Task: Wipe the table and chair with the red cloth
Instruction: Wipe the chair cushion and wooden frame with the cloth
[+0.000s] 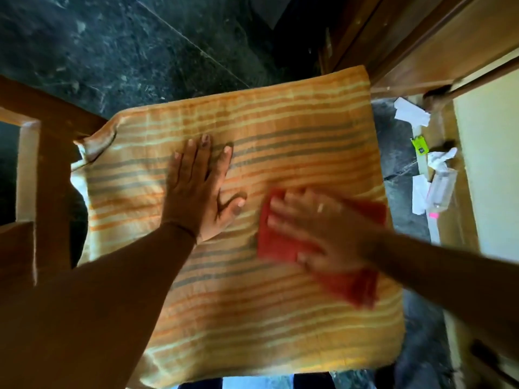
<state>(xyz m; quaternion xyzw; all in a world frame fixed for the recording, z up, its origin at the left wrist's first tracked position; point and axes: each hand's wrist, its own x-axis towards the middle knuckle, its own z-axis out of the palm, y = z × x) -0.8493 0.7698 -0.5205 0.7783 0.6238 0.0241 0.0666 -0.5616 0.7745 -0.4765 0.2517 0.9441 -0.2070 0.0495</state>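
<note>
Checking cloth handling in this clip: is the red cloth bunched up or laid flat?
Laid flat. The red cloth lies pressed on the striped cushion under the right hand, whose fingers are spread. Motion blur hides any folds.

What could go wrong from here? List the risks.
1. The right hand presses the red cloth near the striped cushion's right edge; a long stroke could run off it.
2. The cushion cover is bunched at its left corner; although the left hand lies flat on it, wiping may shift it.

left hand [198, 189]: thin wrist band | right hand [317, 228]: finger ring | forearms bare
</note>
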